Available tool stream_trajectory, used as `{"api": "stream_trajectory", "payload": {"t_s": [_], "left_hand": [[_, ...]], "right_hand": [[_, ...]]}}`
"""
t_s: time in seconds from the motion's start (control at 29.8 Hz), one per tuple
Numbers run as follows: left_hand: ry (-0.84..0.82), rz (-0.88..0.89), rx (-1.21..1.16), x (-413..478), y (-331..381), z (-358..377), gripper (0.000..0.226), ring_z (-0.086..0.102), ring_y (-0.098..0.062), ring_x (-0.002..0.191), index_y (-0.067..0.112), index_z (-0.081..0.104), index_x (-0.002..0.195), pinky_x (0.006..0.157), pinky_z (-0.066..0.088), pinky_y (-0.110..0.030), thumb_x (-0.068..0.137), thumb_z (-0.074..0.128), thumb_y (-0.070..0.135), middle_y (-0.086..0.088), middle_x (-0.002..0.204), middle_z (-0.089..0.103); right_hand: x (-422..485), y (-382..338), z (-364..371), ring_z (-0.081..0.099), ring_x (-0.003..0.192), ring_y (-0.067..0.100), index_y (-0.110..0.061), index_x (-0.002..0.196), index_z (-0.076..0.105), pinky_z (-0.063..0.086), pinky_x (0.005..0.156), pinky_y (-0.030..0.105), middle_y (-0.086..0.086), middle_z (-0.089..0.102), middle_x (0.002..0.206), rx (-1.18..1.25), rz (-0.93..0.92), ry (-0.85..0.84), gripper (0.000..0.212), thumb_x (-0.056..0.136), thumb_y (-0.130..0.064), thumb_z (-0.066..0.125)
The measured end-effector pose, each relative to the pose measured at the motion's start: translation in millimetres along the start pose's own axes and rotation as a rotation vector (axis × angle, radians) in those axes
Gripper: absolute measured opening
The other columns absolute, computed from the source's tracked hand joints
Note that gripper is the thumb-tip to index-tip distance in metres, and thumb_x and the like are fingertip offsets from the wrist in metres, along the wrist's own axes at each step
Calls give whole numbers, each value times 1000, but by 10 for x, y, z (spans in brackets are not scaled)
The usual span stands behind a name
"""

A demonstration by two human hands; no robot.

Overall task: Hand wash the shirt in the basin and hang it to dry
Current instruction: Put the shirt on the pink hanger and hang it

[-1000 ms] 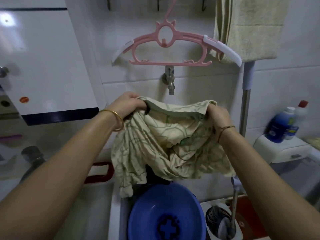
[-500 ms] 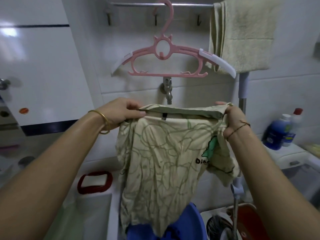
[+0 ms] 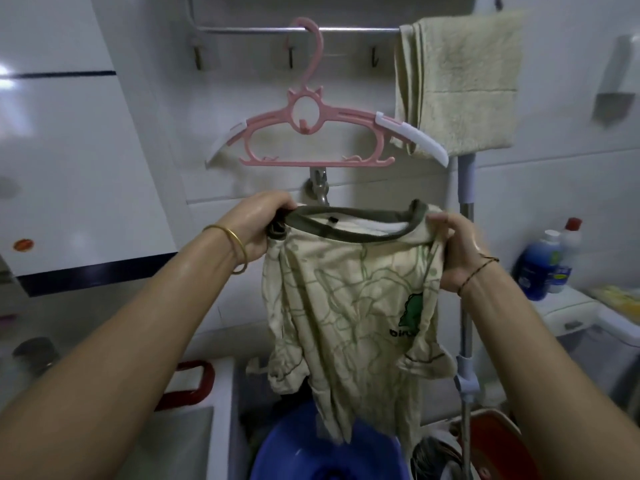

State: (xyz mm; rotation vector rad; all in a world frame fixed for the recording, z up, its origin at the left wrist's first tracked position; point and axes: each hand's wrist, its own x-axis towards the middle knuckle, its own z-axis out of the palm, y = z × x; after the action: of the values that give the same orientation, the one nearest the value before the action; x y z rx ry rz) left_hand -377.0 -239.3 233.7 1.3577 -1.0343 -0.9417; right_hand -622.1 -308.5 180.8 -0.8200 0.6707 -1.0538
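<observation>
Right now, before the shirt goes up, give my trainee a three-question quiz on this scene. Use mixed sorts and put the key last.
1. True or false: the pink plastic hanger hangs bare on the metal rail.
2. What sits just below the hem of the beige patterned shirt? A) blue plastic basin B) wooden stool C) steel bucket
3. Which part of the shirt do the left hand and right hand grip?

Key: 1 true; 2 A; 3 its dark green collar.
</observation>
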Motion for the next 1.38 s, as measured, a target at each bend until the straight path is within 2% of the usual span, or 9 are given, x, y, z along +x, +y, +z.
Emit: {"api": "stream_trajectory", "payload": {"t_s": [0.1,0.23,0.37,0.57,0.74,0.87,0.97,1.11,1.38], "left_hand": [[80,84,82,102,19,87,24,37,-15,48,15,43,66,48,27,-25,87,46,5,-4,59,39],[143,135,91,209,104,249,28,36,-17,46,15,42,59,48,27,-25,85,43,6,-3,51,40],[8,-65,-119,276,166,457,13,49,-23,63,12,56,67,67,40,-32,75,57,22,-8,67,54],[-93,-140,-335,378,251,698,44,67,-27,84,17,69,81,92,51,-44,82,58,60,-8,81,70],[3,-150,-472,453,254,860,32,66,-29,86,21,66,74,95,49,-47,90,55,47,-5,77,71],[-9,-144,-487,488,238,890,65,66,-23,62,17,67,41,73,54,-38,97,45,41,-4,57,68],[-43,-128,-506,446,249,878,51,66,-23,64,18,66,58,69,53,-37,99,41,38,-3,61,70],[-36,-25,-507,450,259,851,33,66,-26,86,16,62,80,88,52,-45,99,43,35,-2,96,71],[-38,172,-423,369,372,845,24,67,-23,78,11,58,79,88,52,-45,98,48,21,-3,82,72]], "right_hand": [[73,-11,-71,67,59,24,-9,75,64,54,61,31,9,68,69,24,-22,53,33,92,-29,43],[158,-17,-87,67,95,27,-10,116,63,56,76,36,12,70,106,33,-169,153,37,97,-36,44],[211,-111,-99,66,86,20,-16,97,65,57,78,36,7,69,95,17,-365,176,24,99,-29,45],[285,-286,-32,63,98,29,-10,119,62,52,91,48,18,64,117,70,-351,266,37,93,-34,54],[337,-406,85,63,94,27,-5,123,61,52,91,47,14,65,107,176,-378,309,44,92,-35,57],[351,-509,234,64,76,20,-5,105,66,54,81,36,9,66,87,166,-437,275,32,94,-32,54],[311,-590,351,58,68,16,-9,88,65,49,69,28,6,59,79,111,-467,196,14,85,-23,63],[288,-655,370,60,67,11,-6,92,67,49,69,23,3,66,71,-253,-579,139,19,85,-24,65],[343,-590,308,59,66,9,-16,84,66,47,72,23,-5,67,63,-278,-722,89,11,90,-10,59]]}}
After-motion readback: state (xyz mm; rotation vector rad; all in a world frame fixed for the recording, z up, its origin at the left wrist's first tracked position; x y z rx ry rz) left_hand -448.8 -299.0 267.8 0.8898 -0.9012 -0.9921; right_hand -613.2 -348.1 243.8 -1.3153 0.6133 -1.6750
